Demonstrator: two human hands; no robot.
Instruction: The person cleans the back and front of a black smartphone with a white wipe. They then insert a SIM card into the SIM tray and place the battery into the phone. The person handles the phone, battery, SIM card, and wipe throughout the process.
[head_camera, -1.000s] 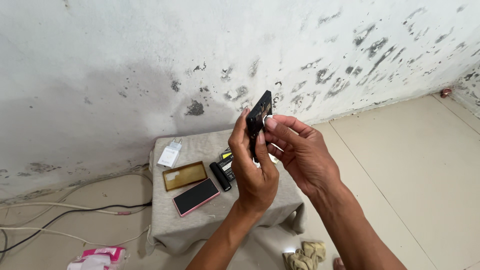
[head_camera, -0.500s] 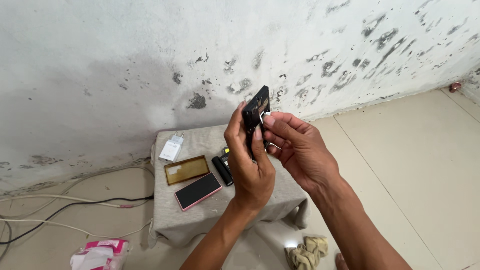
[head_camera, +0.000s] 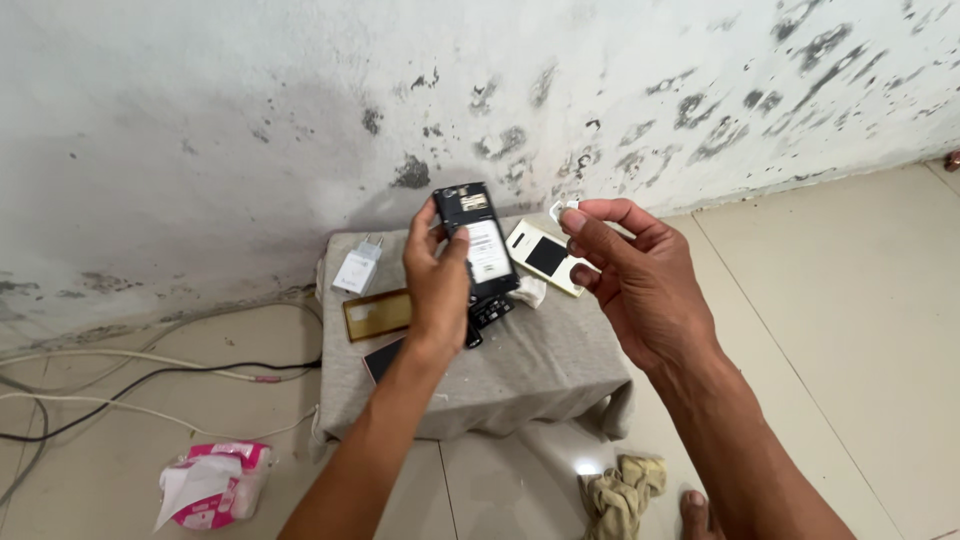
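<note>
My left hand (head_camera: 437, 285) grips a black phone (head_camera: 477, 240) with its back cover off, so the white-labelled battery faces me. My right hand (head_camera: 632, 282) is a little to the right of the phone and pinches a tiny white card (head_camera: 562, 208) between thumb and forefinger. Both hands hover above a small stool draped in grey cloth (head_camera: 540, 370). On the cloth lie a white-and-gold phone (head_camera: 545, 257), a gold back cover (head_camera: 377, 314), a white charger plug (head_camera: 358, 268) and a dark phone (head_camera: 381, 358) partly hidden by my left forearm.
A stained white wall stands right behind the stool. Black and white cables (head_camera: 130, 385) run over the tiled floor at left. A pink tissue pack (head_camera: 208, 484) lies at lower left. A crumpled beige rag (head_camera: 622, 492) sits at the stool's foot, near my toes (head_camera: 700, 507).
My right hand has drawn away from the phone to the right with the tiny white card pinched in it. The phone has turned so its open back faces me.
</note>
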